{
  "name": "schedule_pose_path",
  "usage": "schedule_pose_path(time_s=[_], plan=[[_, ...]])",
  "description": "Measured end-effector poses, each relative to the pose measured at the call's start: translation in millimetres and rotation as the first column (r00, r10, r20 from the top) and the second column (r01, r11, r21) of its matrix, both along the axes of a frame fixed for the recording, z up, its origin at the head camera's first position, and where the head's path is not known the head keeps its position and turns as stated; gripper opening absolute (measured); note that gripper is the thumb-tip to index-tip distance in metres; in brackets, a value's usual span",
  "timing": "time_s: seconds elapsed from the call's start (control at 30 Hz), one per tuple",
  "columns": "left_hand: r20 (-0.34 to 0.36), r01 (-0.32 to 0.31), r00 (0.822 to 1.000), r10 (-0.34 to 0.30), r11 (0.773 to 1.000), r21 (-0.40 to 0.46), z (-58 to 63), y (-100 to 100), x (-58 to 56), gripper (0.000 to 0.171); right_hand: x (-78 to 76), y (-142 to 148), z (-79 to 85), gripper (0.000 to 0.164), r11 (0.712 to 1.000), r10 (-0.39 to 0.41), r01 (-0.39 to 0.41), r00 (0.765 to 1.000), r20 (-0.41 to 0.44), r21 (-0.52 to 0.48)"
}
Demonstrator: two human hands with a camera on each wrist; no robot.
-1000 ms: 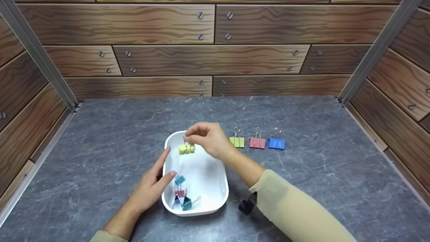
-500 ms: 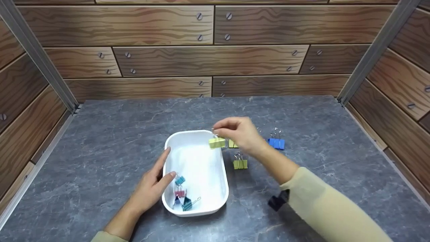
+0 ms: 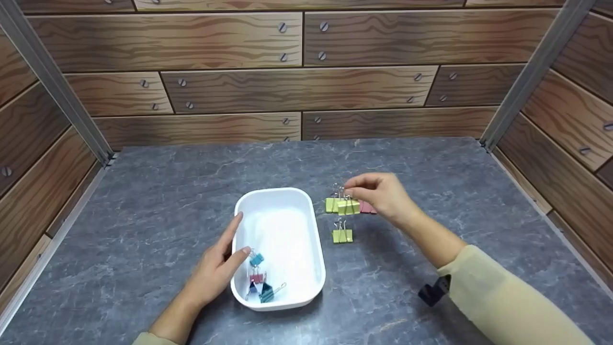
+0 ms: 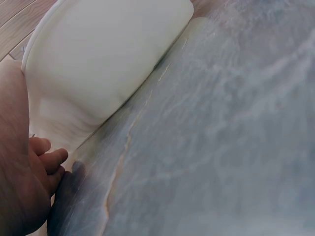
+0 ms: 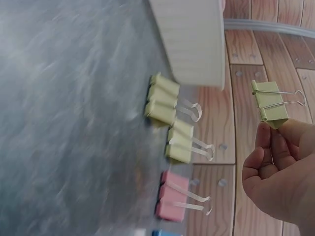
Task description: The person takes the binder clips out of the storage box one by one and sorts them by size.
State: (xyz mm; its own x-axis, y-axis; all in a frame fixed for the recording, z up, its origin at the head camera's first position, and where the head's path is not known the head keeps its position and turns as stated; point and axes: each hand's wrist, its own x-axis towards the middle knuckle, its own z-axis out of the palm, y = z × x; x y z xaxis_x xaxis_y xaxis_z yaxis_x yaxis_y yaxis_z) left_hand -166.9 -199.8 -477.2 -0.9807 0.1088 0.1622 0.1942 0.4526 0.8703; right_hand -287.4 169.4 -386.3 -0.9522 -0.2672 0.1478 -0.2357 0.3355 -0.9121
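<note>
In the head view my right hand (image 3: 388, 199) pinches a yellow binder clip (image 3: 348, 207) by its wire handle, above the table to the right of a white tub (image 3: 317, 239). The right wrist view shows the held yellow clip (image 5: 271, 101) at the fingertips. My left hand (image 3: 215, 270) holds the tub's left side, with thumb and index fingertips over the rim and other fingers (image 4: 51, 160) curled by the outer wall. Inside the tub lie several smaller clips: a light teal clip (image 3: 256, 259), a red clip (image 3: 256, 278), a dark blue one and a dark teal one (image 3: 267, 293).
One yellow clip (image 3: 331, 205) stands right of the tub, partly overlapped by the held clip. Another yellow clip (image 3: 342, 235) stands nearer. A pink clip (image 3: 368, 207) is partly behind my right hand. The blue clip (image 5: 165, 233) shows only at the right wrist view's bottom edge.
My right hand lifts the yellow clip out of the tub and carries it right, over the standing clips, covering the blue one in the head view. My left hand stays on the tub.
</note>
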Motion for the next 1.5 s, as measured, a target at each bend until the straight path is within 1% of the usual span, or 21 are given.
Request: schedule_pose_path(time_s=[0.33, 0.63, 0.8, 1.1, 1.33, 1.5], plan=[[-0.010, 0.012, 1.000, -0.012, 1.000, 0.015, -0.8, 0.1, 1.0, 0.072, 1.5, 28.8, -17.8, 0.021, 0.999, -0.030, 0.031, 0.995, 0.094, -0.011], [-0.008, 0.003, 1.000, -0.003, 1.000, -0.002, -0.3, 1.4, -0.4, 0.073, 5.4, 47.5, -33.8, 0.023, 0.996, -0.065, 0.059, 0.994, 0.091, 0.067], [-0.007, 0.008, 1.000, -0.008, 1.000, 0.009, -1.3, 1.1, -0.4, 0.073, 5.5, 52.4, -41.3, 0.023, 0.995, -0.063, 0.056, 0.995, 0.078, 0.087], [0.008, -0.001, 1.000, 0.001, 1.000, -0.007, 0.1, 1.7, -1.0, 0.072, 5.1, 59.3, -51.4, 0.022, 0.986, -0.097, 0.080, 0.988, 0.116, 0.143], [0.032, 0.015, 0.999, -0.015, 1.000, 0.019, 1.5, 1.0, -0.7, 0.072, 4.5, 58.4, -57.0, 0.024, 0.993, -0.091, 0.076, 0.982, 0.164, 0.092], [0.039, 0.011, 0.999, -0.011, 1.000, 0.007, 2.8, 0.6, -0.5, 0.072, 3.1, 57.9, -59.0, 0.024, 0.992, -0.098, 0.080, 0.978, 0.184, 0.100]])
